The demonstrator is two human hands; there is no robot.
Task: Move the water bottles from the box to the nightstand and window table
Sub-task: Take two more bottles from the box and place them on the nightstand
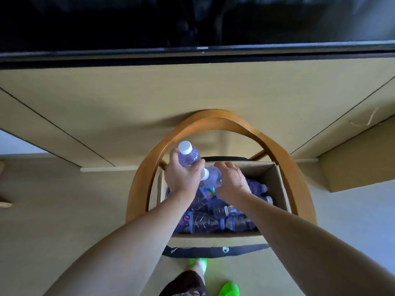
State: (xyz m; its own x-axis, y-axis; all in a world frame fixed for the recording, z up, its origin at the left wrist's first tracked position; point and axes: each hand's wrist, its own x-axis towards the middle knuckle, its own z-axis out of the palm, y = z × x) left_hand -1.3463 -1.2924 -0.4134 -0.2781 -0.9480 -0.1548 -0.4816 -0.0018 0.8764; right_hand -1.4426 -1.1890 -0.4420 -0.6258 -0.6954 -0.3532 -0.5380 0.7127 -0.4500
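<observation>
Head view. Left hand [181, 178]: raised over the box's far left corner, grip curled round an upright water bottle [189, 155] with a white cap. Right hand [232, 180]: palm down, grip seemingly closing on a second bottle [211, 177], fingers partly hidden. Cardboard box [275, 182]: open, holding more bottles [213, 218] lying flat, set on a round wooden chair [284, 159]. Beige floor [64, 210]. Dark television [192, 22] above a pale cabinet [192, 88]. Green footwear [228, 288] below.
</observation>
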